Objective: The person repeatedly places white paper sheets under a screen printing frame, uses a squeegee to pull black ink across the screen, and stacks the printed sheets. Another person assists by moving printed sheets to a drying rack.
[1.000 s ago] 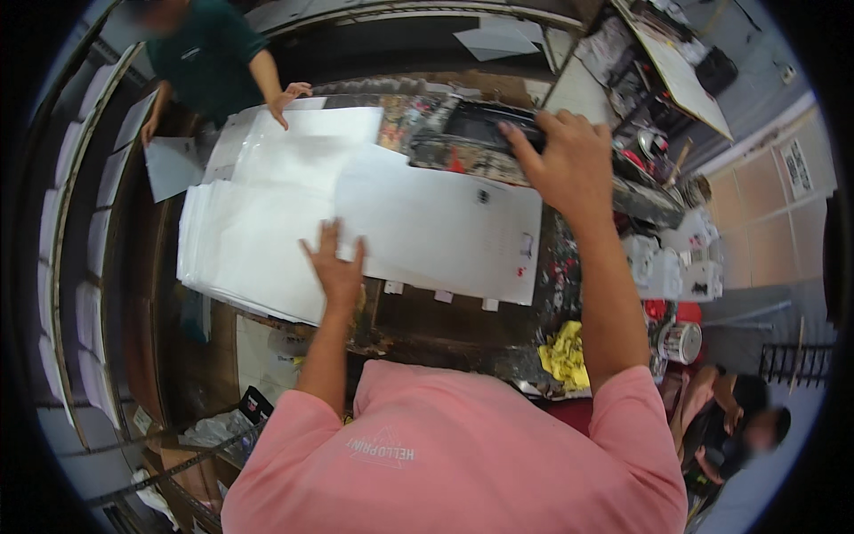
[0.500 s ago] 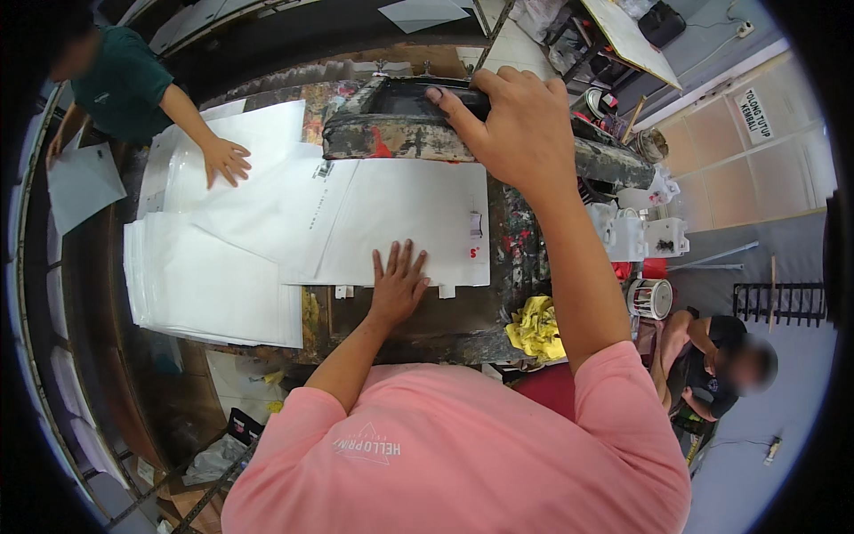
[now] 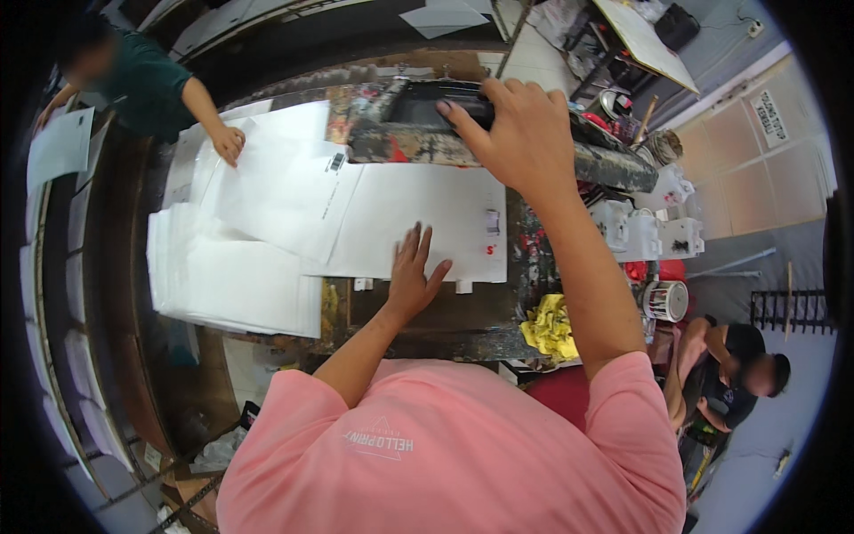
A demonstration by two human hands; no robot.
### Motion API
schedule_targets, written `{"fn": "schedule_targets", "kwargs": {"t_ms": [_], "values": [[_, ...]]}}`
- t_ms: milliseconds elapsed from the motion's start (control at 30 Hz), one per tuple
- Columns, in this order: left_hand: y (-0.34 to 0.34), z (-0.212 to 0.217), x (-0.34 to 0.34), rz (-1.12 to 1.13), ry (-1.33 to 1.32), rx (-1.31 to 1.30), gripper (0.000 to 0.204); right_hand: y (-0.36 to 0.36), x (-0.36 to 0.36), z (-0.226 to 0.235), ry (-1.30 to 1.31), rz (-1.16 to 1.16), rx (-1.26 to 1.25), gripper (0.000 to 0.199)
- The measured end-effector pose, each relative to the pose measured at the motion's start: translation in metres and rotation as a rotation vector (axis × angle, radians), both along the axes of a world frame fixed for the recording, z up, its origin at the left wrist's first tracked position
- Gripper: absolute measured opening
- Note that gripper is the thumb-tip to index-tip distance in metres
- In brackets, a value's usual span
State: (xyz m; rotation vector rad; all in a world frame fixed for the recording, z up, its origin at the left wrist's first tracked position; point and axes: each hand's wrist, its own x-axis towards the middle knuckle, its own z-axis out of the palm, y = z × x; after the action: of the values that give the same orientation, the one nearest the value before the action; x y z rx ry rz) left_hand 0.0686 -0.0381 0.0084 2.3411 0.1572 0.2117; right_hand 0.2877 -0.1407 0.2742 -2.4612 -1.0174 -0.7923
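Observation:
My left hand [image 3: 413, 278] rests open on a white sheet [image 3: 458, 191], fingers spread near its front edge. The sheet has small red and purple printed marks at its right side. My right hand [image 3: 532, 133] reaches up and grips the ink-stained wooden printing screen frame [image 3: 414, 144], which is raised at the back of the table; the thumb tip is dark with ink. Overlapping loose white sheets [image 3: 280, 191] lie left of my left hand, above a thick stack of white sheets [image 3: 240, 285].
A co-worker's hand [image 3: 228, 142] touches the sheets at the far left; their other hand holds a sheet [image 3: 60, 147] beside a rack. A crumpled yellow cloth [image 3: 550, 327] lies on the table's right corner. White jugs [image 3: 642, 233] and a paint can [image 3: 665, 301] stand right. Another person [image 3: 734, 369] sits beyond.
The co-worker's near hand has curled its fingers at the sheets, and the sheet in their other hand has moved up and away. My left thumb is spread wider. The whole view has shifted slightly.

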Motion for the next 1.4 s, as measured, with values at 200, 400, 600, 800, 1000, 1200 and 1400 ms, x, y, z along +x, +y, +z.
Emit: {"fn": "schedule_targets", "kwargs": {"t_ms": [200, 400, 600, 800, 1000, 1200, 1400], "values": [[0.024, 0.135, -0.025, 0.471, -0.194, -2.094, 0.119, -0.042, -0.072, -0.081, 0.304, 0.073, -0.317, 0.055], [0.034, 0.010, -0.061, 0.531, 0.334, -1.812, 0.128, -0.073, -0.105, -0.213, 0.442, 0.148, -0.314, 0.040], [0.039, -0.032, -0.054, 0.545, 0.481, -1.756, 0.125, -0.074, -0.122, -0.259, 0.501, 0.117, -0.421, 0.046], [0.039, -0.035, -0.056, 0.618, 0.550, -1.752, 0.122, -0.020, -0.030, -0.287, 0.353, 0.038, -0.396, 0.042], [0.043, -0.023, -0.052, 0.592, 0.568, -1.741, 0.116, 0.027, 0.087, -0.286, 0.377, -0.006, -0.458, 0.040], [0.037, 0.003, -0.061, 0.501, 0.483, -1.655, 0.116, -0.022, 0.005, -0.249, 0.504, 0.098, -0.590, 0.044], [0.036, 0.046, -0.063, 0.382, 0.283, -1.570, 0.106, -0.061, -0.116, -0.144, 0.574, 0.112, -0.476, 0.045]]}}
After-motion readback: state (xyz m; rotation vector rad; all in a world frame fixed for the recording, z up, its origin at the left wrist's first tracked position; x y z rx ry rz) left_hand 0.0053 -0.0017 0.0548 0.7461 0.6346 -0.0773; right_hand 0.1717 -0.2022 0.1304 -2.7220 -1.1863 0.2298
